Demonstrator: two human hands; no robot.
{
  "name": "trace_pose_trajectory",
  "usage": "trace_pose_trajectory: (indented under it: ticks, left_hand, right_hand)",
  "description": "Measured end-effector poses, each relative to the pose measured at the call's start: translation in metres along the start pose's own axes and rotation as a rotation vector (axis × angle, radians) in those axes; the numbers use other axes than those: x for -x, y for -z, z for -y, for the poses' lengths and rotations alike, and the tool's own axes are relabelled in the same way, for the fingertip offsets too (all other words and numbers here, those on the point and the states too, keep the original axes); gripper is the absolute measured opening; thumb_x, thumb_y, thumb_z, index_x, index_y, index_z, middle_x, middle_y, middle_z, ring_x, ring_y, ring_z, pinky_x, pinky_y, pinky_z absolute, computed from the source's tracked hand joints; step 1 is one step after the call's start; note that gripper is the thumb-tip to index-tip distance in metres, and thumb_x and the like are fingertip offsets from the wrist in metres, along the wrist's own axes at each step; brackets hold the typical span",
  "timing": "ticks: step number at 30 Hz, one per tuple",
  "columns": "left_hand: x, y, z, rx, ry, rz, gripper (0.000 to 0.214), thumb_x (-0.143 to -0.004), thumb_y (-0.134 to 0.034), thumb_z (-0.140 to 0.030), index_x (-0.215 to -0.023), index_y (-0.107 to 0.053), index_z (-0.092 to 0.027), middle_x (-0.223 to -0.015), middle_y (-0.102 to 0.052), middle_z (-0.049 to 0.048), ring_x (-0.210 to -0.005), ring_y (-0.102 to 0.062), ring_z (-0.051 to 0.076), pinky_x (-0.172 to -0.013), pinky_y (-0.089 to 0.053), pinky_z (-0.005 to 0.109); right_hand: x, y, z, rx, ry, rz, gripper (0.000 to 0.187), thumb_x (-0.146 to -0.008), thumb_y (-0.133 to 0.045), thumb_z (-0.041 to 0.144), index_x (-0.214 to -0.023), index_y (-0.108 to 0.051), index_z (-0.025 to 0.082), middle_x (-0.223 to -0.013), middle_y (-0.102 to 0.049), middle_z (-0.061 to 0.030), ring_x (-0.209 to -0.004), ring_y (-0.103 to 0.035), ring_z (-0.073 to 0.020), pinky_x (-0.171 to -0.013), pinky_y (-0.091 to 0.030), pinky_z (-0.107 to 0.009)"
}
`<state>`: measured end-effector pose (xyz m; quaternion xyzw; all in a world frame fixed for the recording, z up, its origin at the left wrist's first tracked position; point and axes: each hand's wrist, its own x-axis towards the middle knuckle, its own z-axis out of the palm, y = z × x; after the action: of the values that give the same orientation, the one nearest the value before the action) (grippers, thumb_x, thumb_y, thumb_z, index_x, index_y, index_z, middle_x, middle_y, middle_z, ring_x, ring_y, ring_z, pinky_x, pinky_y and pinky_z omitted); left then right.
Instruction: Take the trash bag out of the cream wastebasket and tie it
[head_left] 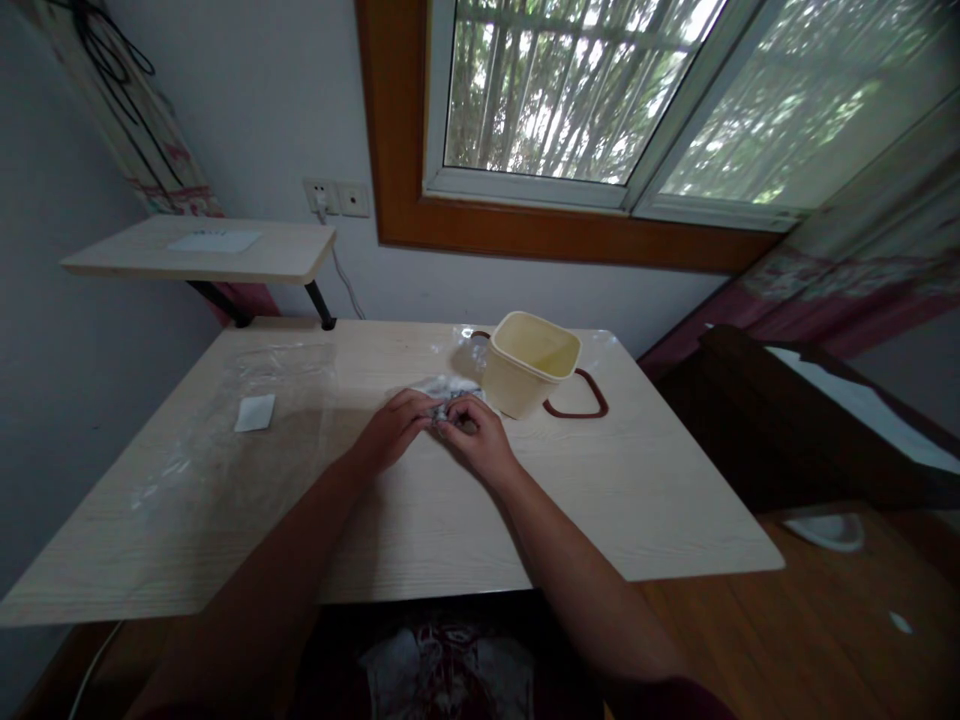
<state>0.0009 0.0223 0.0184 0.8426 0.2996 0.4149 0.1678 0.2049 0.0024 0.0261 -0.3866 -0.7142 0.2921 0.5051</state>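
My left hand and my right hand meet at the middle of a pale wooden table. Both have their fingers curled and pinched on a small clear plastic packet with something dark and small inside; I cannot make out the contents. The packet lies on the table, partly hidden under my fingertips. Just right of my hands stands a cream plastic bin with a dark brown handle folded down on the table.
A large clear plastic sheet lies on the left of the table with a small white card on it. A raised shelf stands at the back left. Dark furniture and a wooden floor are right of the table.
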Motion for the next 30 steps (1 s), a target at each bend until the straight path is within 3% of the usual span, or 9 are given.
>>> trace_pose_trajectory:
  ticks: [7,14,22,30]
  left_hand:
    - [0.002,0.001,0.001,-0.011,0.014,0.065,0.041,-0.100,-0.042,-0.016,-0.137,-0.058,-0.025,-0.110,-0.062,0.0082,-0.099,-0.063,0.017,-0.087,-0.055,0.030]
    - [0.002,0.004,0.002,-0.093,0.011,0.073,0.027,-0.097,-0.053,-0.018,-0.120,-0.066,-0.022,-0.101,-0.060,0.0058,-0.094,-0.062,0.016,-0.088,-0.053,0.029]
    - [0.003,0.007,-0.001,-0.113,0.078,0.038,0.019,-0.094,-0.051,-0.013,-0.106,-0.063,-0.020,-0.100,-0.060,0.0054,-0.094,-0.060,0.017,-0.086,-0.051,0.031]
    - [-0.002,0.012,-0.007,-0.047,0.173,0.011,0.017,-0.097,-0.048,-0.019,-0.089,-0.063,-0.019,-0.093,-0.060,0.0043,-0.084,-0.058,0.015,-0.077,-0.048,0.028]
  right_hand:
    - [0.004,0.002,-0.005,0.023,-0.084,0.074,0.017,-0.084,-0.074,0.037,-0.082,-0.064,0.023,-0.084,-0.068,-0.0003,-0.079,-0.059,-0.0178,-0.073,-0.044,-0.029]
    - [0.006,0.002,-0.011,0.034,-0.176,0.062,0.019,-0.085,-0.073,0.039,-0.092,-0.066,0.024,-0.088,-0.071,-0.0002,-0.079,-0.062,-0.0181,-0.072,-0.046,-0.030]
    - [0.006,-0.002,-0.010,-0.045,-0.199,0.057,0.048,-0.074,-0.084,0.044,-0.111,-0.059,0.026,-0.094,-0.072,-0.0023,-0.083,-0.068,-0.0202,-0.075,-0.051,-0.032]
    - [0.002,0.006,-0.009,0.091,-0.079,-0.047,0.017,-0.080,-0.079,0.035,-0.090,-0.070,0.025,-0.090,-0.068,-0.0027,-0.085,-0.064,-0.0198,-0.077,-0.049,-0.032]
